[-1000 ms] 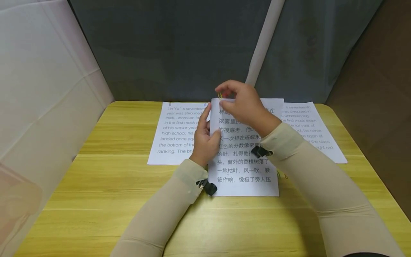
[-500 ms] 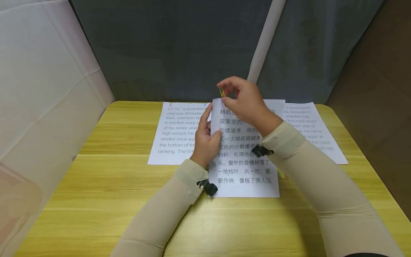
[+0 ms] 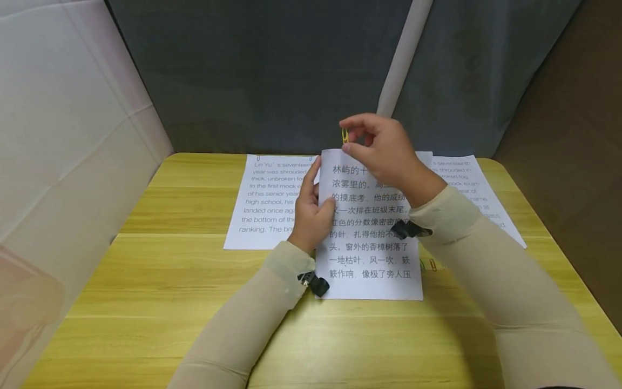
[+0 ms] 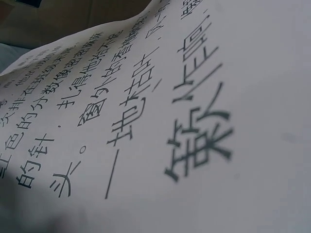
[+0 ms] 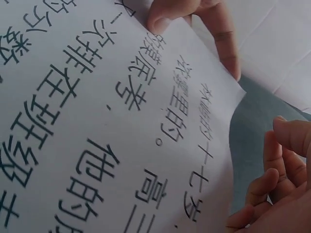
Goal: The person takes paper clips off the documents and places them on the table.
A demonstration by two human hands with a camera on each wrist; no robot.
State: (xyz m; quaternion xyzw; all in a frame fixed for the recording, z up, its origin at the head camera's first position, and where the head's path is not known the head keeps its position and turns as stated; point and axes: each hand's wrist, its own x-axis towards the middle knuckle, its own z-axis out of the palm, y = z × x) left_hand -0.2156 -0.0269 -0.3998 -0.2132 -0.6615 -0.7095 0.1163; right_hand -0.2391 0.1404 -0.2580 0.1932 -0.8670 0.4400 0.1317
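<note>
In the head view, a white sheet printed with Chinese characters is held tilted up over the table. My left hand grips its left edge, thumb on the front and fingers behind. Just above the sheet's top edge, my right hand pinches a yellow paper clip between thumb and index finger. The right wrist view has the left thumb on the printed side, and the right hand beside the top edge. Print on the sheet fills the left wrist view; no fingers are distinct there.
English-printed sheets lie behind on the left and right, partly covered. The left one carries small clips on its top edge. A red paper clip lies on the wooden table near the right sleeve. A dark panel stands behind.
My right hand has moved right and slightly up with the yellow paper clip, which now shows higher above the sheet's top edge. The left hand has stayed almost still.
</note>
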